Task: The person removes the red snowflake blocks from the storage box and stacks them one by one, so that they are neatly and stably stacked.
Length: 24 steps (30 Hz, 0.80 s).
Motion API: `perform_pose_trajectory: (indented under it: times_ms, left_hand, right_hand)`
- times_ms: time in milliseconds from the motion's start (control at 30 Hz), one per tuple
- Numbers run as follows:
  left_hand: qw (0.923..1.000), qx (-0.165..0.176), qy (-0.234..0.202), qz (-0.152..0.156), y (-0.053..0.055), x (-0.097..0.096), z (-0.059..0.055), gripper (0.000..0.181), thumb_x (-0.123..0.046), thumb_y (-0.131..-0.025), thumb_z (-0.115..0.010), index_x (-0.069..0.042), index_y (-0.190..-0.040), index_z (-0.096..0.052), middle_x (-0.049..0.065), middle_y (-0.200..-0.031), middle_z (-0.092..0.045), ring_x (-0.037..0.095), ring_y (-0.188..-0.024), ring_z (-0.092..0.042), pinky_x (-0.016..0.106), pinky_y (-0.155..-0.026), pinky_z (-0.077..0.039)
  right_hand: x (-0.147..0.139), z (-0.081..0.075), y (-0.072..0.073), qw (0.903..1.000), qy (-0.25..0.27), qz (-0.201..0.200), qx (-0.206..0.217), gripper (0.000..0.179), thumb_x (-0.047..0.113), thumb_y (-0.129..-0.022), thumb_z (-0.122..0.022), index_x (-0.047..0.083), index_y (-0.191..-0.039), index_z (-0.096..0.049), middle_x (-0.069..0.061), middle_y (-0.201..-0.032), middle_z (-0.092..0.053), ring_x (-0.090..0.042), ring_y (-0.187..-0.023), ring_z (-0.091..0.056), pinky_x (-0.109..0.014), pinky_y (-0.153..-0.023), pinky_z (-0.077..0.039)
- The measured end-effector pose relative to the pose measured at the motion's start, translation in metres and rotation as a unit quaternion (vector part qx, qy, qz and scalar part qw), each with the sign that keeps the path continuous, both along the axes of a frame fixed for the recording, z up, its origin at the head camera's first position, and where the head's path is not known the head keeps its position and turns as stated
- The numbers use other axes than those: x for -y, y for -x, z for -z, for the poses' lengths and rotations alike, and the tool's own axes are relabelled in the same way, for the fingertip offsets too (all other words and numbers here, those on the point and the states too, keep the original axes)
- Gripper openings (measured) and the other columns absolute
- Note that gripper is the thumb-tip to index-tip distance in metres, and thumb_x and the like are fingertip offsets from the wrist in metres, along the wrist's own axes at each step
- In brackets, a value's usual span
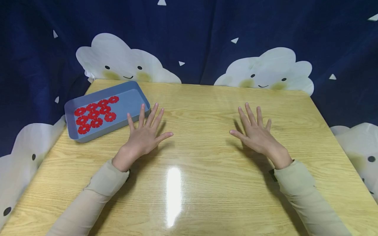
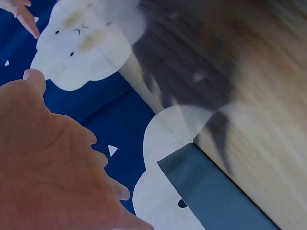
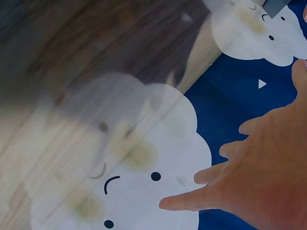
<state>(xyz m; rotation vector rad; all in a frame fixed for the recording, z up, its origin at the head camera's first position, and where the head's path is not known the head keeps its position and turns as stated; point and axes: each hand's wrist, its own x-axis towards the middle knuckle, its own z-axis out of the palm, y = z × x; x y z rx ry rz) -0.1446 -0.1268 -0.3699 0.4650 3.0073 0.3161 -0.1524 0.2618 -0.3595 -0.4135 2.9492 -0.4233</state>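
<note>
My left hand (image 1: 143, 138) is held above the table with its fingers spread and nothing in it. Its fingertips overlap the near right corner of a blue-grey tray (image 1: 101, 132) in the head view. Several red flower-shaped discs with notched rims, such as this red disc (image 1: 110, 117), lie in the tray's left and middle part. My right hand (image 1: 260, 139) is likewise spread over the right half of the table and holds nothing. Both the left palm (image 2: 57, 167) and the right palm (image 3: 259, 167) show in their wrist views, apart from the tabletop.
The wood-grain table (image 1: 200, 144) has a bright glare spot near its front. Behind and beside it hangs a dark blue cloth (image 1: 195, 39) printed with white clouds and small triangles. The tray stands at the table's back left edge.
</note>
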Motion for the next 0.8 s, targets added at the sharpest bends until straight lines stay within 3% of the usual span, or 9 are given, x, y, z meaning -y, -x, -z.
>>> perform_pose_trajectory:
  times_ms: [500,800]
  left_hand:
    - [1.0,0.008,0.001,-0.006,-0.008,0.012,-0.003,0.091,-0.073,-0.093,-0.032,-0.023,-0.158,0.007,-0.002,-0.161,0.023,0.031,-0.138,0.036,0.071,-0.101,0.019]
    - [0.999,0.016,-0.013,-0.041,-0.021,0.052,-0.003,0.09,-0.071,-0.094,-0.031,-0.022,-0.157,0.012,0.001,-0.16,0.025,0.031,-0.138,0.036,0.071,-0.099,0.022]
  right_hand:
    - [0.005,-0.002,0.001,0.9995,-0.005,-0.032,-0.006,0.087,0.063,-0.097,-0.04,0.023,-0.158,0.007,0.007,-0.16,0.024,-0.02,-0.143,0.027,-0.076,-0.103,0.002]
    - [0.041,0.001,0.016,0.9954,0.008,-0.095,-0.008,0.086,0.063,-0.097,-0.041,0.026,-0.158,0.006,0.005,-0.161,0.019,-0.017,-0.146,0.02,-0.066,-0.111,0.002]
